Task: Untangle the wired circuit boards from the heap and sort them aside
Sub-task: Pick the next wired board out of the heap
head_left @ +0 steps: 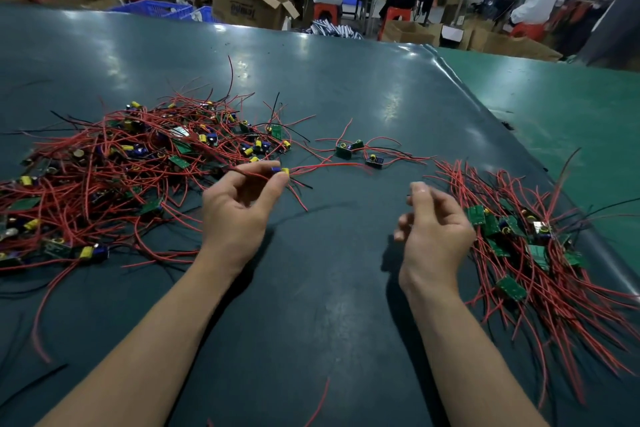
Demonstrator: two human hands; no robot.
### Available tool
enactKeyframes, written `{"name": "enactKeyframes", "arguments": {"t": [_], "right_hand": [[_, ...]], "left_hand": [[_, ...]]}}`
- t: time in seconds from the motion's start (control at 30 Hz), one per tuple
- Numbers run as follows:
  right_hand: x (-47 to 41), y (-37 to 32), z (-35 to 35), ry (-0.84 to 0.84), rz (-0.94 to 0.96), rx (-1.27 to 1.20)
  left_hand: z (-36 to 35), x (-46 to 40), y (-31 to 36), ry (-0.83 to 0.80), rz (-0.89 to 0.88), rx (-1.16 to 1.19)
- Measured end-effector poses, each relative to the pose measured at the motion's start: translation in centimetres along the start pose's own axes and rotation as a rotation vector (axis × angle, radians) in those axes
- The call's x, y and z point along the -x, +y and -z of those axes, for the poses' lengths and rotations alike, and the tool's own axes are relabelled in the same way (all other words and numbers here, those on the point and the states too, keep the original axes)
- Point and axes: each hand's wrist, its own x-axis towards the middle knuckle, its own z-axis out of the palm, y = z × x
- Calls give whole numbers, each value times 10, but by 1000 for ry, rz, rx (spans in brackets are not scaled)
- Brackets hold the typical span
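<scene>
A tangled heap (pixel 114 163) of small green circuit boards with red and black wires covers the table's left side. My left hand (pixel 239 208) pinches one wired board (pixel 281 170) at the heap's right edge, its red wires trailing right. A sorted pile (pixel 530 246) of boards with wires lying roughly parallel sits at the right. My right hand (pixel 433 229) hovers just left of that pile with fingers loosely curled, and a thin dark wire end shows at its fingertips. Two loose boards (pixel 358 151) lie on the mat between the piles.
The dark green mat (pixel 311 288) covers the table; its right edge (pixel 485 97) drops to a lighter green surface. Stray wires lie near the front edge. Beyond the table are cardboard boxes (pixel 249 0), blue crates, red stools and several seated people.
</scene>
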Motion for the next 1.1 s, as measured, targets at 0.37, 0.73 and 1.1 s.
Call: {"name": "enactKeyframes", "arguments": {"t": [0.37, 0.73, 1.1], "right_hand": [[42, 10, -15, -666, 141, 198], [36, -4, -15, -398, -9, -51], [11, -30, 12, -150, -22, -160]], "left_hand": [[-11, 18, 10, -301, -714, -500], [-9, 11, 12, -250, -844, -604], [5, 7, 17, -28, -711, -556]]}}
